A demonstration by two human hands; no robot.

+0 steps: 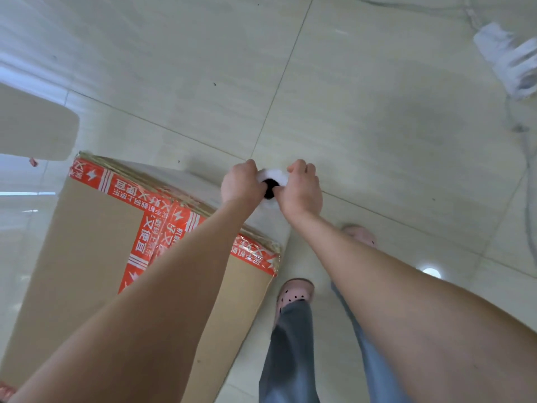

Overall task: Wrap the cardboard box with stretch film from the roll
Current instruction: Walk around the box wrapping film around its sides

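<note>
Cardboard box (87, 251), red printed tape (139, 196), left hand (239, 183) and right hand (302, 190) clenched round white film roll (273, 173)

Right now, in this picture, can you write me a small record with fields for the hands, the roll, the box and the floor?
left hand: grips the stretch film roll on its left side
right hand: grips the same roll on its right side
roll: seen end-on, dark core hole showing, held right of the box
cardboard box: stands on the floor, sealed with red printed tape
tiled floor: a second white roll lies at upper right
feet: in pink clogs, beside the box
</note>
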